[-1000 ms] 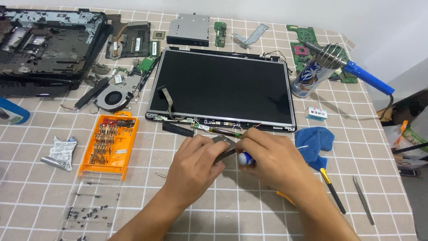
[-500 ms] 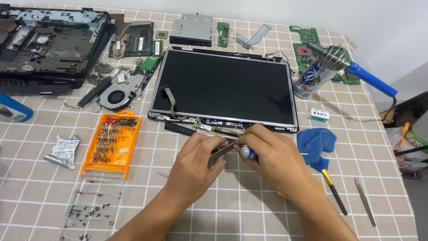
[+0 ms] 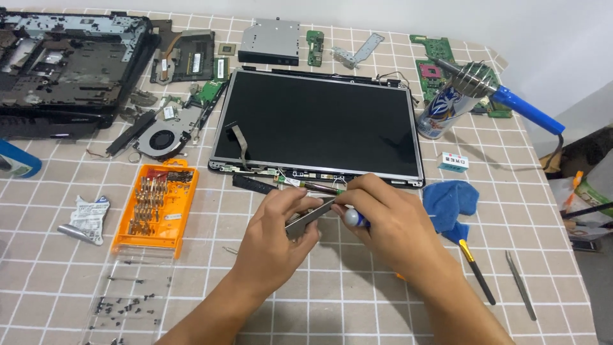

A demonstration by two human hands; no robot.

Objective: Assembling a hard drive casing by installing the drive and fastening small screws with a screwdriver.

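My left hand (image 3: 278,233) pinches a narrow grey metal strip (image 3: 311,217), fingers closed on it from both sides, just near of the screen panel's (image 3: 319,124) near edge. My right hand (image 3: 389,223) grips a screwdriver (image 3: 354,218) with a blue-and-white handle, fingers wrapped tight; its tip is hidden between the two hands, so I cannot tell whether it sits in a screw.

Progress, as I judge it: the teardown is well along. The panel lies flat and bare, face up, in the middle of the mat. The laptop base (image 3: 64,64) sits gutted at far left. Already out and laid apart are the fan (image 3: 165,137), the optical drive (image 3: 269,41) at the far edge, a green board (image 3: 440,61) at far right, and a small bracket (image 3: 359,51). Loose screws (image 3: 128,300) lie in a clear lid at near left. What looks left is the strip in my hands and the small board and wires along the panel's near edge.

Surroundings: an orange bit case (image 3: 156,207) lies left of my left hand. A blue cloth (image 3: 450,201) lies just right of my right hand; near of it are a brush (image 3: 477,271) and tweezers (image 3: 520,284). A can (image 3: 440,108) holding a soldering iron (image 3: 517,105) stands beside the panel's right edge. A black bar (image 3: 255,184) lies near the panel's near-left corner, close to my work but not blocking it.
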